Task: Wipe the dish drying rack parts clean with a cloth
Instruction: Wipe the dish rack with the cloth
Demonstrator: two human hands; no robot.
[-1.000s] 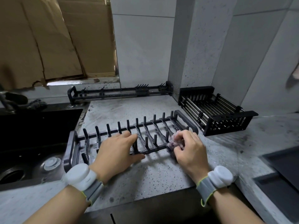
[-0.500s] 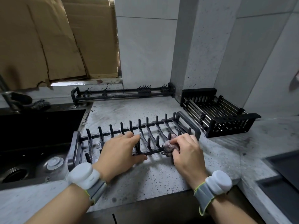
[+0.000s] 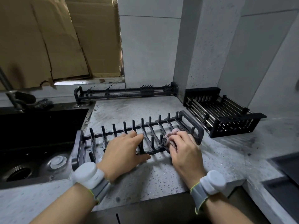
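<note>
The right hand has moved the pink cloth along the black plate rack. One second ago the cloth was bunched at the front bar. Half a second ago it had slid a little to the left. Now it sits a bit further back, up among the pegs near the right end of the rack. The rack also looks slightly turned on the counter under the left hand.
</note>
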